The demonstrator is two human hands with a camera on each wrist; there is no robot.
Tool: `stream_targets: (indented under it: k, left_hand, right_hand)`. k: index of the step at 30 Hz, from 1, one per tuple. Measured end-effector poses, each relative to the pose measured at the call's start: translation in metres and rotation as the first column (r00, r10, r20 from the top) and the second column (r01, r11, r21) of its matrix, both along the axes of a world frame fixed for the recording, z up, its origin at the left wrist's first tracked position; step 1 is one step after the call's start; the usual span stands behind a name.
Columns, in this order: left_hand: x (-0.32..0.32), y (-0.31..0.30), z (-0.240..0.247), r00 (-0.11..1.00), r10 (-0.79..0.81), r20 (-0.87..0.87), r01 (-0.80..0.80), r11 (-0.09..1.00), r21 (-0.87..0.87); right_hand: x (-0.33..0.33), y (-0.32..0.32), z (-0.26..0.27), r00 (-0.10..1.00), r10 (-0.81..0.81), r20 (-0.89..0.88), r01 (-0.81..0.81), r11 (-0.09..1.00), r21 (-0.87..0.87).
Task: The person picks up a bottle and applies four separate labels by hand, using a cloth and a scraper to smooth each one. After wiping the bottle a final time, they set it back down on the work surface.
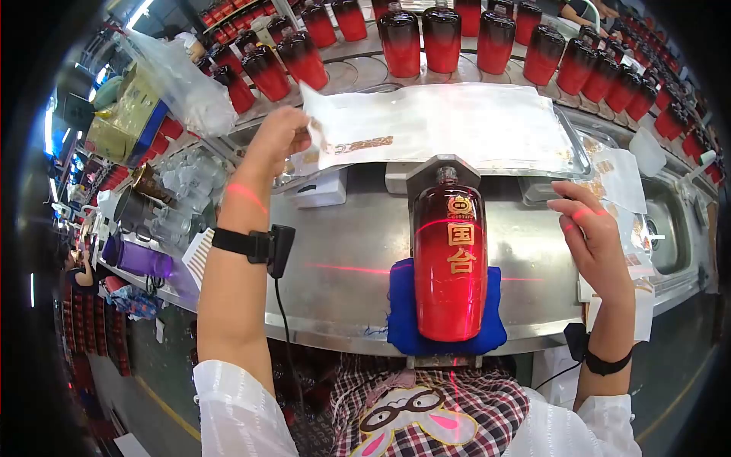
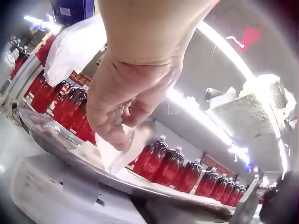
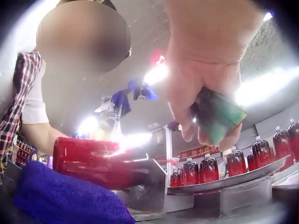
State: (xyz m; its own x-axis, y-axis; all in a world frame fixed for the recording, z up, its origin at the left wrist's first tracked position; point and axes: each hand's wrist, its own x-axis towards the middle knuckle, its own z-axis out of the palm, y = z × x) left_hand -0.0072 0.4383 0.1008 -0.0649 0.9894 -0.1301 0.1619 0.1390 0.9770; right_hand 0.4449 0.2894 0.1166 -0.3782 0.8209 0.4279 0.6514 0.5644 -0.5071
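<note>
My left hand [image 1: 280,140] pinches the raised left corner of a white paper sheet [image 1: 457,126] with brown-gold printed marks. In the left wrist view, thumb and fingertips meet on the paper [image 2: 112,154]. The sheet lies over a metal tray [image 1: 577,145]. My right hand [image 1: 596,242] hovers right of the bottle, holding a flat dark-and-green piece [image 3: 218,115] against its palm; its kind is unclear, and the head view hides it. A glass bottle [image 1: 449,297], black fading to red with gold characters, lies on a folded blue cloth [image 1: 493,312], its neck toward a metal holder [image 1: 428,169].
Rows of similar red-black bottles [image 1: 400,46] stand along the back. A sink [image 1: 670,228] is on the right, with printed paper pieces [image 1: 618,179] beside it. Clear plastic containers [image 1: 171,225] and a purple container [image 1: 145,259] stand left. Red laser lines cross the bottle and steel table [image 1: 343,305].
</note>
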Motion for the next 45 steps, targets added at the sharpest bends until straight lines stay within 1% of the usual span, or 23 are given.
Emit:
stream_targets:
  k: [4,5,7,8,9,13,17,18,21,22,23,25,26,27,29,32,35,36,39,40,43,44,45]
  left_hand:
    - [0.052,-0.005,0.018,0.895,-0.296,0.334,0.214,0.941,0.263]
    - [0.059,-0.006,0.016,0.892,-0.366,0.264,0.301,0.918,0.258]
    - [0.065,0.007,-0.001,0.970,-0.228,-0.081,0.238,0.960,0.148]
    - [0.056,0.023,-0.023,0.902,-0.117,-0.416,0.204,0.964,0.172]
    - [0.058,0.026,-0.024,0.718,0.017,-0.695,0.179,0.962,0.208]
    - [0.072,0.016,-0.030,0.734,-0.165,-0.659,0.128,0.986,-0.105]
    - [0.059,0.043,-0.055,0.810,-0.038,-0.585,0.087,0.995,0.056]
    - [0.065,0.042,-0.045,0.692,-0.019,-0.721,0.098,0.993,0.068]
    - [0.100,0.024,-0.005,0.575,0.180,-0.798,0.083,0.958,0.275]
    - [0.111,0.016,0.006,0.653,0.167,-0.739,0.158,0.924,0.349]
    - [0.119,0.012,0.020,0.840,-0.019,-0.542,0.168,0.960,0.225]
    - [0.131,0.005,0.037,0.956,-0.291,0.035,0.292,0.956,-0.015]
    - [0.130,0.014,0.022,0.959,-0.224,-0.174,0.251,0.956,0.150]
    - [0.122,0.031,0.010,0.871,-0.206,-0.447,0.276,0.956,0.097]
    - [0.130,0.033,0.004,0.682,-0.374,-0.628,0.373,0.917,-0.141]
    - [0.148,0.033,-0.022,0.820,-0.344,-0.459,0.347,0.935,-0.080]
    - [0.169,0.039,-0.020,0.812,-0.422,-0.404,0.381,0.907,-0.182]
    - [0.176,0.037,-0.019,0.772,-0.406,-0.490,0.376,0.912,-0.163]
    - [0.175,0.042,-0.018,0.864,-0.383,-0.327,0.369,0.923,-0.106]
    - [0.180,0.031,-0.006,0.908,-0.398,-0.133,0.390,0.917,-0.083]
    - [0.202,0.013,0.026,0.897,-0.442,-0.002,0.442,0.897,0.018]
    - [0.207,0.010,0.038,0.823,-0.566,0.052,0.566,0.824,0.014]
    - [0.214,0.004,0.044,0.796,-0.604,0.048,0.604,0.797,0.015]
  right_hand:
    - [-0.005,0.009,0.010,0.999,0.048,0.005,-0.049,0.998,0.030]
    - [-0.006,0.013,0.014,0.998,0.056,0.006,-0.056,0.997,0.050]
    - [-0.008,0.013,0.020,0.998,0.056,-0.006,-0.055,0.997,0.054]
    - [-0.008,0.012,0.023,0.999,0.048,-0.019,-0.048,0.998,0.037]
    - [-0.008,0.011,0.025,0.999,0.040,-0.032,-0.040,0.999,0.020]
    - [0.000,0.008,0.015,0.999,0.037,-0.007,-0.037,0.999,0.013]
    - [0.005,0.005,0.013,1.000,0.007,-0.019,-0.007,1.000,0.003]
    - [0.006,0.005,0.014,1.000,0.000,-0.020,0.000,1.000,0.001]
    - [0.009,0.003,0.014,1.000,-0.002,-0.023,0.002,1.000,0.007]
    - [0.010,0.003,0.013,1.000,-0.002,-0.024,0.002,1.000,0.014]
    - [0.011,0.003,0.013,0.999,-0.008,-0.034,0.008,1.000,0.006]
    - [0.013,0.000,0.011,0.998,-0.018,-0.054,0.017,1.000,-0.019]
    - [0.015,-0.001,0.010,0.998,-0.022,-0.057,0.021,1.000,-0.018]
    - [0.017,-0.002,0.009,0.998,-0.025,-0.059,0.024,1.000,-0.016]
    - [0.020,-0.004,0.008,0.998,-0.023,-0.055,0.023,1.000,-0.004]
    - [0.025,-0.006,0.008,0.999,-0.026,-0.041,0.027,0.999,0.021]
    - [0.030,-0.009,0.010,0.998,-0.055,-0.043,0.056,0.998,0.023]
    - [0.030,-0.009,0.011,0.997,-0.057,-0.060,0.058,0.998,0.018]
    - [0.031,-0.008,0.016,0.994,-0.093,-0.052,0.095,0.995,0.041]
    - [0.031,-0.007,0.017,0.992,-0.113,-0.049,0.115,0.992,0.043]
    - [0.011,0.004,0.020,0.987,-0.157,-0.022,0.157,0.987,0.020]
    - [-0.001,0.011,0.019,0.986,-0.167,-0.012,0.167,0.986,0.010]
    - [-0.014,0.020,0.009,0.981,-0.193,-0.030,0.196,0.971,0.138]
